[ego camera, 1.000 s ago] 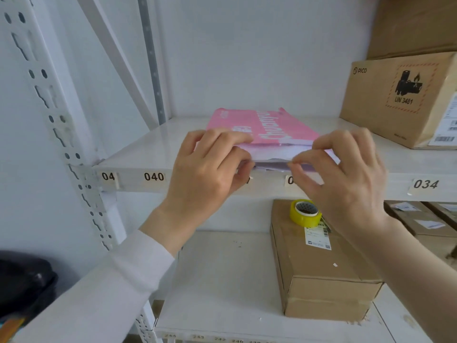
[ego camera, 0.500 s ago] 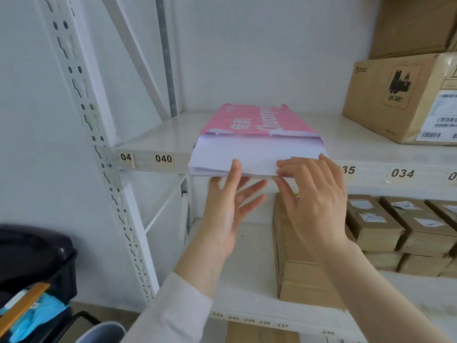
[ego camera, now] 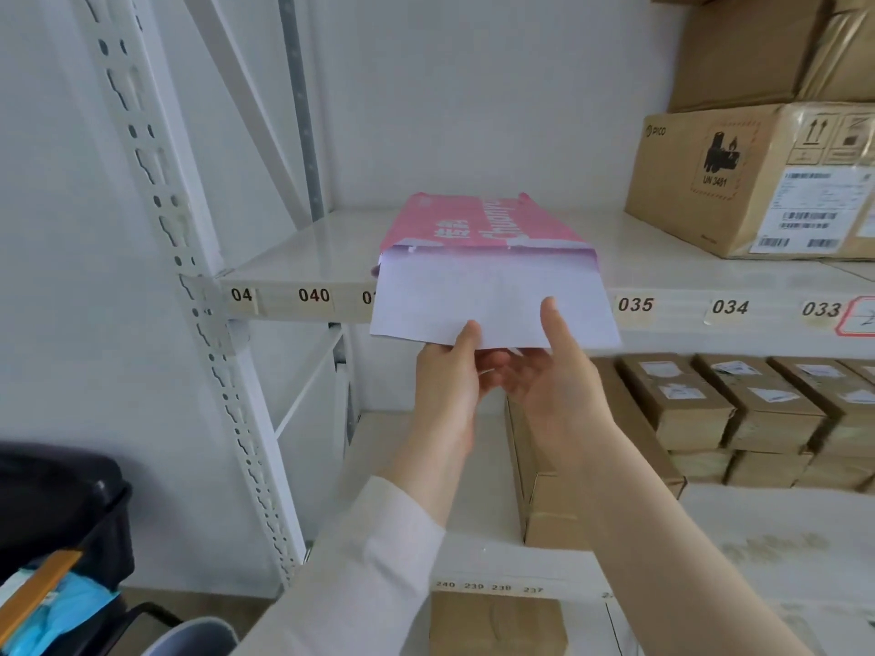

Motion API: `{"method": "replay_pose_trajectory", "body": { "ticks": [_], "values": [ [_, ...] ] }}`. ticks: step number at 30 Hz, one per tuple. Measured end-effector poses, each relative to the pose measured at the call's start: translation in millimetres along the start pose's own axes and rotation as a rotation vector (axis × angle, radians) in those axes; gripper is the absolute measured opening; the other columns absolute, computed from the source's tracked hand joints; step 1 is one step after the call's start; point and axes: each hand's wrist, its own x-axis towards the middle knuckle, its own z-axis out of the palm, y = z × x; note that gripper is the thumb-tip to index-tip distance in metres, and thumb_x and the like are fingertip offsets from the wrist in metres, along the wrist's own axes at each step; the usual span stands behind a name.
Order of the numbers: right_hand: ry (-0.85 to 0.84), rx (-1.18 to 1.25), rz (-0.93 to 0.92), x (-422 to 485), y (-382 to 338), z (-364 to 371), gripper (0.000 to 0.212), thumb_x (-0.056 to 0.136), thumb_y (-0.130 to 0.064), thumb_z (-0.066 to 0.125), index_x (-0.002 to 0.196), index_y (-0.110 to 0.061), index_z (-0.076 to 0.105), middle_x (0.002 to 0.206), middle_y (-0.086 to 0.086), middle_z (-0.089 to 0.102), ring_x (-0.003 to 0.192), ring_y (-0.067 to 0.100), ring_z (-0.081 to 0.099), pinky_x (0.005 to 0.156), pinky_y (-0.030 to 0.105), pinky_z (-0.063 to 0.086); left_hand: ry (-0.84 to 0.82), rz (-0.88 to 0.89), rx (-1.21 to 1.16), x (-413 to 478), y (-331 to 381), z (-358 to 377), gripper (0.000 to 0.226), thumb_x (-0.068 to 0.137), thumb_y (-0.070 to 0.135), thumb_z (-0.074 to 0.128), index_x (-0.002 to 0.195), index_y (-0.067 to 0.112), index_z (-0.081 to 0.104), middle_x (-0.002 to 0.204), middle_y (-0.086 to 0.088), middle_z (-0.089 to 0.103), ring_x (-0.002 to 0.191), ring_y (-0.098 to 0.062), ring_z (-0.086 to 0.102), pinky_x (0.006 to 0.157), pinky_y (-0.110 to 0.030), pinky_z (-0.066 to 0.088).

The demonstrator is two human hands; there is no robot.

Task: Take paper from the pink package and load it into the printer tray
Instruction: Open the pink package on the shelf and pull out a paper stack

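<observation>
A pink package lies flat on the upper white shelf, its open end facing me. A stack of white paper sticks halfway out of it, past the shelf's front edge. My left hand grips the stack's near edge, thumb on top and fingers beneath. My right hand holds the same edge just to the right, thumb on top, palm under the sheets. No printer or tray is in view.
A large cardboard box stands on the same shelf at the right. Several small brown boxes and a long box fill the shelf below. The perforated rack post rises at left, with a black bin at lower left.
The paper stack has slid further out of the pink package toward me. Both hands shifted from the package's mouth to gripping the stack's near edge, pulling back and lower.
</observation>
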Motion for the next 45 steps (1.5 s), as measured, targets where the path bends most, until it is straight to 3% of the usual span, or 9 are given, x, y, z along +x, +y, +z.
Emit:
{"method": "replay_pose_trajectory", "body": {
  "ticks": [6, 10, 14, 16, 23, 28, 34, 40, 45],
  "values": [
    [0.097, -0.043, -0.126, -11.0, 10.8, -9.8, 0.012, 0.093, -0.014, 0.051, 0.103, -0.008, 0.056, 0.088, 0.007, 0.061, 0.062, 0.018, 0.059, 0.045, 0.021, 0.052, -0.061, -0.059, 0.087, -6.8, -13.8, -26.2, 0.005, 0.091, 0.020, 0.056, 0.087, 0.021, 0.059, 0.075, 0.004, 0.057, 0.060, -0.008, 0.055, 0.054, -0.020, 0.047],
    [0.107, -0.054, -0.105, -33.3, 16.1, -19.9, 0.005, 0.091, -0.009, 0.054, 0.090, -0.011, 0.058, 0.082, 0.006, 0.061, 0.054, 0.016, 0.060, 0.044, 0.019, 0.052, -0.201, -0.124, -0.135, -11.4, -8.6, -67.3, 0.014, 0.084, 0.027, 0.058, 0.097, 0.023, 0.062, 0.089, 0.003, 0.068, 0.076, -0.013, 0.064, 0.063, -0.027, 0.057],
    [0.086, -0.058, -0.107, -57.3, 14.7, -34.9, 0.011, 0.091, -0.006, 0.054, 0.083, -0.013, 0.058, 0.079, 0.004, 0.063, 0.047, 0.011, 0.063, 0.045, 0.020, 0.054, -0.326, -0.135, -0.226, -18.3, 13.4, -89.9, 0.041, 0.082, 0.044, 0.048, 0.109, 0.015, 0.057, 0.085, 0.000, 0.065, 0.076, -0.016, 0.063, 0.060, -0.022, 0.055],
    [0.069, -0.079, -0.086, -68.1, 14.3, -45.5, 0.010, 0.091, -0.006, 0.054, 0.085, -0.013, 0.059, 0.081, 0.004, 0.064, 0.050, 0.011, 0.065, 0.047, 0.020, 0.055, -0.324, -0.157, -0.118, -21.7, 20.3, -88.0, 0.038, 0.089, 0.045, 0.041, 0.108, 0.017, 0.058, 0.076, 0.004, 0.069, 0.071, -0.013, 0.067, 0.056, -0.020, 0.053],
    [0.023, -0.117, -0.026, -107.4, 22.1, -99.6, 0.008, 0.090, -0.008, 0.055, 0.089, -0.013, 0.061, 0.085, 0.003, 0.067, 0.057, 0.011, 0.067, 0.049, 0.021, 0.054, -0.248, -0.242, 0.215, -43.5, 8.7, -73.6, 0.033, 0.091, 0.044, 0.049, 0.106, 0.020, 0.066, 0.102, 0.001, 0.073, 0.091, -0.014, 0.070, 0.073, -0.029, 0.052],
    [0.010, -0.196, -0.002, -137.0, 35.0, -141.4, 0.009, 0.089, -0.008, 0.054, 0.094, -0.011, 0.061, 0.091, 0.006, 0.066, 0.062, 0.015, 0.067, 0.051, 0.024, 0.056, -0.249, -0.286, 0.249, -76.8, -22.6, -70.3, 0.026, 0.090, 0.038, 0.052, 0.097, 0.019, 0.069, 0.093, 0.002, 0.075, 0.086, -0.013, 0.071, 0.069, -0.026, 0.054],
    [-0.024, -0.238, 0.030, -161.0, 51.3, -182.5, 0.023, 0.090, -0.009, 0.052, 0.112, -0.004, 0.057, 0.100, 0.010, 0.066, 0.074, 0.019, 0.067, 0.053, 0.026, 0.056, -0.167, -0.205, 0.236, -109.4, -67.4, -78.9, 0.031, 0.087, 0.021, 0.058, 0.118, 0.016, 0.058, 0.105, 0.000, 0.069, 0.090, -0.015, 0.069, 0.071, -0.027, 0.057],
    [-0.123, -0.259, 0.189, -178.8, 59.9, -215.9, 0.024, 0.088, -0.014, 0.052, 0.109, -0.007, 0.059, 0.085, 0.005, 0.072, 0.068, 0.017, 0.069, 0.053, 0.025, 0.055, -0.156, -0.114, 0.245, -136.3, -96.2, -84.8, 0.018, 0.091, 0.013, 0.053, 0.105, 0.022, 0.062, 0.087, 0.014, 0.073, 0.082, -0.004, 0.069, 0.063, -0.018, 0.056],
    [-0.187, -0.270, 0.300, -187.3, 45.8, -242.2, 0.042, 0.062, -0.036, 0.077, 0.097, -0.013, 0.069, 0.087, 0.003, 0.074, 0.076, 0.018, 0.071, 0.059, 0.026, 0.057, -0.189, -0.075, 0.286, -149.7, -99.6, -98.9, 0.020, 0.091, 0.009, 0.052, 0.106, 0.020, 0.060, 0.084, 0.017, 0.074, 0.083, -0.002, 0.068, 0.072, -0.018, 0.056]
  ]
}}
